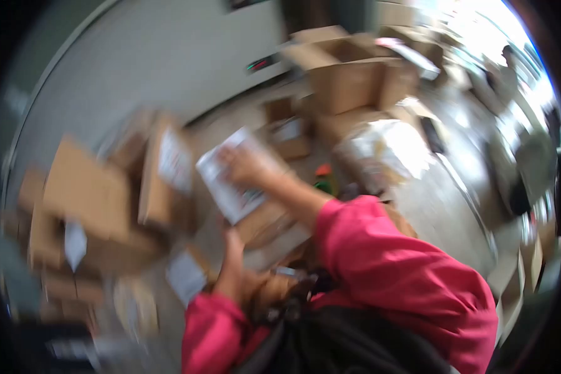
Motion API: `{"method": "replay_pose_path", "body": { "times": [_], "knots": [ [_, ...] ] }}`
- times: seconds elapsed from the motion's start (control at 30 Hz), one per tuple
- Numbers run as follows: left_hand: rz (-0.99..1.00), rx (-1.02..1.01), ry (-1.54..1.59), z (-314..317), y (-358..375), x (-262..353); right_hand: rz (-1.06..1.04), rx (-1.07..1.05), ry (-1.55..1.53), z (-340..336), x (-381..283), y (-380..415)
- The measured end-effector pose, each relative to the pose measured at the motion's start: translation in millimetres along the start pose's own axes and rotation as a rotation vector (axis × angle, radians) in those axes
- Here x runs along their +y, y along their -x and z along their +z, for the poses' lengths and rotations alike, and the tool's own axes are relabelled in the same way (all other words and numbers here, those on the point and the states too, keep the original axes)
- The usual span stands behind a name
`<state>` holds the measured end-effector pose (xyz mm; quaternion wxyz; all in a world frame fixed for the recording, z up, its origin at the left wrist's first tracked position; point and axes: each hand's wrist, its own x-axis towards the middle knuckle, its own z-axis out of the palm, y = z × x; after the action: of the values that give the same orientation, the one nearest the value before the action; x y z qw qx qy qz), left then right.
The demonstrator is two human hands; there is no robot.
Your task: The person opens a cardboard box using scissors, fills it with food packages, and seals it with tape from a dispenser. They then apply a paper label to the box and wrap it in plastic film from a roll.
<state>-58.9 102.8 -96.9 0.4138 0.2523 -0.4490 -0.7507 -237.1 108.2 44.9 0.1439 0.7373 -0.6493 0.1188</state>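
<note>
A small cardboard box (265, 225) with a large white printed sheet (221, 190) on its upper face is in front of me, blurred by motion. My right hand (240, 165) lies on the sheet, its fingers stretched out flat over the upper part. My left hand (232, 242) grips the near left edge of the box, with the thumb up along its side and the other fingers mostly hidden. Both my sleeves are pink.
Opened cardboard boxes (90, 187) stand at the left, one with a white label (174, 163). A large open carton (349, 78) is at the back. Right of the hands sits a clear plastic-wrapped bundle (386, 153). A person (520, 137) is at the far right.
</note>
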Motion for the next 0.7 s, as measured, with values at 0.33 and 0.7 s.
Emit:
{"method": "replay_pose_path", "body": {
  "times": [0.33,0.7],
  "knots": [
    [0.162,0.673,-0.115,82.3,152.0,0.2,0.006,-0.341,0.233,-11.7,-1.9,-7.3],
    [0.403,0.774,-0.923,-165.0,321.8,86.5,0.248,0.227,-0.146,-72.7,-31.5,101.1]
  ]
}}
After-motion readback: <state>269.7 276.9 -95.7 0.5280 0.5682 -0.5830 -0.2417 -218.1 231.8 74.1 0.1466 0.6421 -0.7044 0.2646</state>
